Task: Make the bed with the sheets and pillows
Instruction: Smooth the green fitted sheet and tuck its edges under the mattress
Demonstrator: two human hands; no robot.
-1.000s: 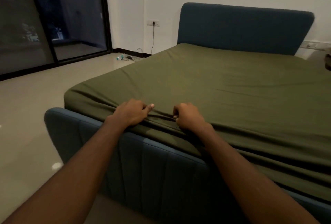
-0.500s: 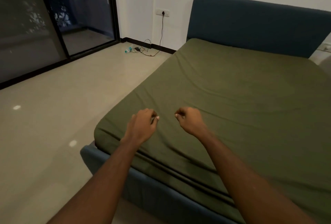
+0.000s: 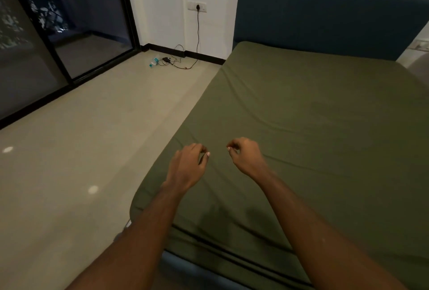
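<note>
Green sheet [image 3: 313, 139]: spread over the whole mattress up to the blue headboard [image 3: 325, 18], lying fairly flat, with shallow creases near the foot corner.
Pillows: none in view.
Left hand [image 3: 188, 166], right hand [image 3: 247, 157]: side by side just above the sheet, fingers loosely curled, grasping nothing, probably poised to smooth the creases.

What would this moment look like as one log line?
left hand: loosely curled, holding nothing | right hand: same | green sheet: spread flat, lightly wrinkled | position: both hands over sheet's near end
</note>
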